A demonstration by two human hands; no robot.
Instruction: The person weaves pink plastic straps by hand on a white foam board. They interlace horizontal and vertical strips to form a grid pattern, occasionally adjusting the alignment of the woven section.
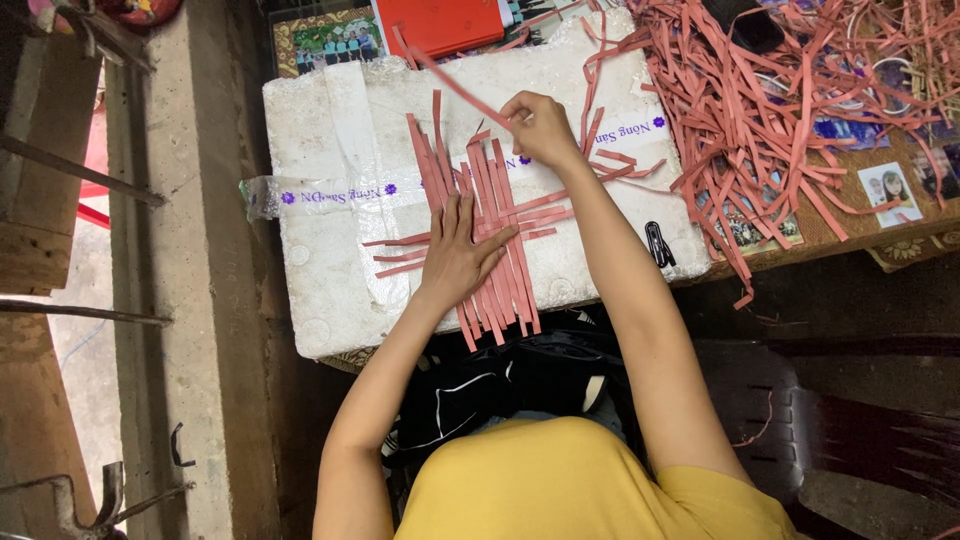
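- The left hand (460, 255) lies flat, fingers spread and palm down, on a woven patch of pink paper strips (490, 215), pressing it against a white foam box (330, 180).
- The right hand (540, 128) is at about 1 o'clock from the left one, fingers pinched shut on a single pink strip (455, 85) that runs away toward 10 o'clock, lifted clear of the box top.
- The woven patch sits near the middle of the foam box: the long strips run from 12 to 6 o'clock, their lower ends overhanging the near edge, while shorter ones cross them from 3 to 9 o'clock.
- A band of clear tape with purple print (330, 195) crosses the box top from 9 to 3 o'clock, passing under the weave.
- A heap of loose pink strips (760, 110) spreads over the worktop (850, 235) at 2 o'clock from the box, some trailing over the box's far right corner.
- A black binder clip (655, 243) lies on the box at 3 o'clock from the left hand, near the right edge.
- Small photo prints (888, 190) lie on the worktop beyond the heap, at the far right.
- A red folder (440, 22) lies at 12 o'clock, just past the box's far edge.
- The person wears a yellow top (580, 485), seen at 6 o'clock.
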